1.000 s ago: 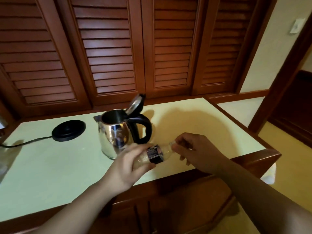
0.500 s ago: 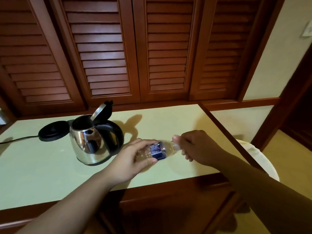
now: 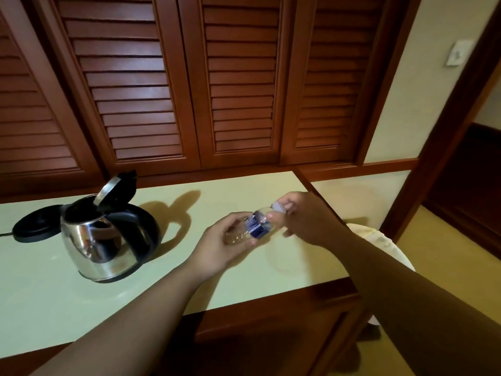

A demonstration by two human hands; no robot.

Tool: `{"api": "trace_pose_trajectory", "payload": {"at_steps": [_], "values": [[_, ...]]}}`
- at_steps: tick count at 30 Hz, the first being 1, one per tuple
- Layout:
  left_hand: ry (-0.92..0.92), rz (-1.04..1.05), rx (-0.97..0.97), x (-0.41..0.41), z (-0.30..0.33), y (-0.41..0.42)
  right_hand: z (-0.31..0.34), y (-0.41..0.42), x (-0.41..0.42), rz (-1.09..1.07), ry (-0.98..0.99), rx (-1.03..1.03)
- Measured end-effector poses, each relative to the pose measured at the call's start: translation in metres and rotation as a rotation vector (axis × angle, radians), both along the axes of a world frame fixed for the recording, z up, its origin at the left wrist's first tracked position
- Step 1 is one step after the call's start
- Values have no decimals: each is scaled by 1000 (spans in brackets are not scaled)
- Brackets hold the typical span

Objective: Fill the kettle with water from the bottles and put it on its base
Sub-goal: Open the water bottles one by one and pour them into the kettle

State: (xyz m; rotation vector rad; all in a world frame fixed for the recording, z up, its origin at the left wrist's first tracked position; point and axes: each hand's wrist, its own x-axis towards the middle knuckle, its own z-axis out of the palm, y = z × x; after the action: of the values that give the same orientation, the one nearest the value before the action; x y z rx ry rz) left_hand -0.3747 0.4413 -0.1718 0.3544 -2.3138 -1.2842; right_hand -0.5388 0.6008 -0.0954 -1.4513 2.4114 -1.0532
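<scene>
A steel kettle (image 3: 103,245) with a black handle stands on the pale green counter (image 3: 67,299), its lid tipped up. Its round black base (image 3: 35,223) lies just behind it on the left, with a cord running off the left edge. My left hand (image 3: 219,245) grips the body of a small clear water bottle (image 3: 256,226) with a blue label, held on its side above the counter to the right of the kettle. My right hand (image 3: 301,218) pinches the bottle's white cap (image 3: 279,206) at the neck.
Dark louvred wooden doors (image 3: 238,77) rise behind the counter. A white round bin (image 3: 379,245) sits on the floor past the counter's right end. A wall switch (image 3: 458,52) is at the upper right, beside a dark doorway.
The view has swung right and down, so the kettle and base sit further left. Both hands with the bottle have drifted right and up. The white cap now shows between my right fingers.
</scene>
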Motion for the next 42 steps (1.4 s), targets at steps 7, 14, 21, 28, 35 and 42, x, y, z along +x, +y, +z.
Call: {"api": "trace_pose_trajectory", "payload": {"at_steps": [7,14,21,28,35,42], "values": [[-734,120,-517,-6,-48,-25,20,3,-101,-240,210,238],[-714,136,-534,-5,-59,-31,0,15,-135,-353,235,306],[-705,138,-539,-5,-61,-33,-5,20,-141,-367,269,260],[-583,114,-400,2,-61,-42,-4,29,-118,-401,315,199],[-435,107,-372,51,-53,-49,-23,7,-29,-148,528,192],[-417,201,-404,152,-48,-51,-84,-53,83,212,357,62]]}}
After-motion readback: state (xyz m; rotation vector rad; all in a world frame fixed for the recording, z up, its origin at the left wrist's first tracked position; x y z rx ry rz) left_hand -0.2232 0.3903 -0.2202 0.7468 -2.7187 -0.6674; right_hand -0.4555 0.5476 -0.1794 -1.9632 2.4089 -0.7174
